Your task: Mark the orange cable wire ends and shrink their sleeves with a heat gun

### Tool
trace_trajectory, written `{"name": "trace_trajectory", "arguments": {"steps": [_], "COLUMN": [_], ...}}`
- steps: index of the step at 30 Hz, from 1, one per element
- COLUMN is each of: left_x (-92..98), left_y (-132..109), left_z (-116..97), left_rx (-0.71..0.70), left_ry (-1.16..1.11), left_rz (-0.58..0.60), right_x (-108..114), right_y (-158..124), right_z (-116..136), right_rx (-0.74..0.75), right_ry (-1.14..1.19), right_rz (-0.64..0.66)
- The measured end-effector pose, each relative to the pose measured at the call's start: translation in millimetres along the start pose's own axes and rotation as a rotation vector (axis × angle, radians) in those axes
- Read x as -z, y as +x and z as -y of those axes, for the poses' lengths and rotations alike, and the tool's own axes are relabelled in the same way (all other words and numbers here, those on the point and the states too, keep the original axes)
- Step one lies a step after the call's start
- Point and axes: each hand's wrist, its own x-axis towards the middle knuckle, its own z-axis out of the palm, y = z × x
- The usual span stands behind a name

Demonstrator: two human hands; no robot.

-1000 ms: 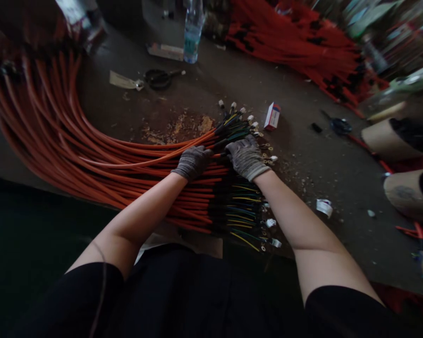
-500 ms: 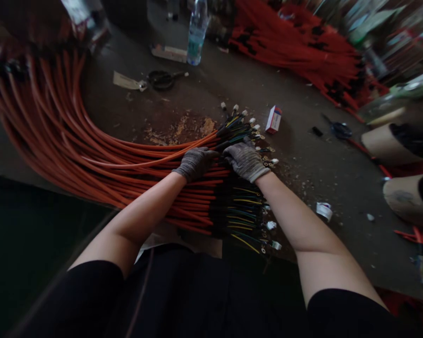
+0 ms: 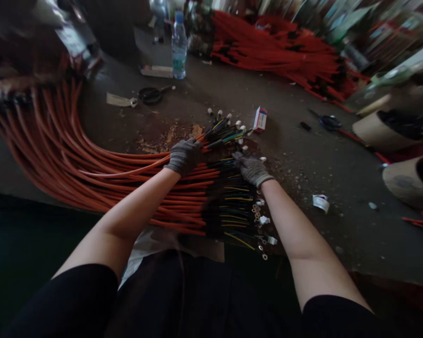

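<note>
My left hand point(image 3: 185, 157), in a grey knit glove, is closed around a few orange cables point(image 3: 127, 157) at the far side of a wide bundle. Beyond its fingers, black-sleeved ends point(image 3: 216, 141) with thin coloured wires and small white connectors point(image 3: 238, 123) stick out, raised from the others. My right hand point(image 3: 253, 169), gloved too, has its fingers bent over dark cable ends point(image 3: 229, 164) just right of the left hand; its fingertips are partly lost against the black sleeves. Closer to me, the other ends carry ring terminals point(image 3: 256, 211) and white connectors.
On the dark table point(image 3: 296, 178) stand a water bottle point(image 3: 179, 51) and a small red, white and blue box point(image 3: 260, 119). Black-handled scissors point(image 3: 151, 95) lie at the back left, another pair point(image 3: 329, 123) at the right near cardboard tubes point(image 3: 409, 180). Red cables point(image 3: 278, 51) are piled behind.
My left hand has shifted left and lifted some far-side cables with their ends. My right hand has come away from the left one and lies over the ends nearer me. The view has turned slightly.
</note>
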Motion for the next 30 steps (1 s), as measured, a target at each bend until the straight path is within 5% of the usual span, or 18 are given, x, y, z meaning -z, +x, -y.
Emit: {"name": "trace_trajectory", "arguments": {"steps": [3, 9, 15, 20, 30], "left_x": [-9.2, -19.8, -26.4, -27.0, -33.3], "left_y": [-13.3, -10.1, -6.0, -7.9, -8.5], "left_z": [0.2, -6.8, -1.2, 1.5, 5.4], "left_rx": [0.001, -0.011, 0.017, 0.003, -0.06], "left_ry": [-0.078, -0.037, -0.113, -0.222, -0.319], "left_rz": [-0.064, 0.154, 0.098, 0.064, 0.041], "right_x": [0.3, 19.1, 47.1, 36.5, 35.4], "right_y": [1.4, -2.7, 1.7, 27.4, 33.5], "right_z": [0.7, -0.1, 41.4, 71.3, 64.7], "right_rx": [0.005, -0.03, 0.061, 0.119, 0.172], "right_ry": [0.0, -0.001, -0.096, -0.208, -0.216], "right_rz": [-0.007, 0.048, -0.22, -0.006, -0.011]}}
